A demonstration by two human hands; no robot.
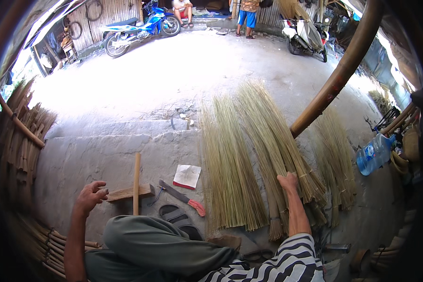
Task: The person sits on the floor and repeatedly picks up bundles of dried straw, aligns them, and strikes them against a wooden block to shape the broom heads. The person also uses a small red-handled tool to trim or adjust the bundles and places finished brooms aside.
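Observation:
Long, dry, greenish-yellow grass stalks (232, 164) lie spread on the concrete in front of me. To their right are thicker tied bundles of grass (273, 127), pointing away from me. My right hand (288, 181) is closed at the near part of these bundles, and its fingertips are partly hidden. My left hand (90, 198) hovers over the floor at the left, empty, fingers bent and apart. Close to it lie a wooden block (120, 193) and an upright-looking wooden stick (137, 181). A knife (176, 191) with a red-wrapped handle rests between the block and the grass.
A white-and-red packet (187, 176) and a grey sandal (176, 216) lie near my bent knee. A bamboo pole (338, 84) slants up at the right, beside a large water bottle (375, 154). Bundled brooms (26, 141) stand left. Motorbikes (143, 30) and two people are farther off.

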